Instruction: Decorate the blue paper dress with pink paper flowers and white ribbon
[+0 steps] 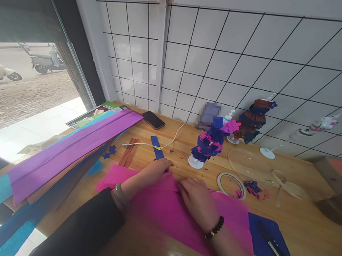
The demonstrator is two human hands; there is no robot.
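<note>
Your left hand (153, 173) and right hand (198, 195) press flat, fingers together, on the pink crepe sheet (173, 211); uneven pressure could tear or skew its crease

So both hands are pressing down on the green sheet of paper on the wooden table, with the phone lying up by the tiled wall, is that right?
Not quite: the sheet under the left hand and right hand is pink, not green, as the head view shows. It does lie on the wooden table, and the phone lies near the tiled wall.
</note>
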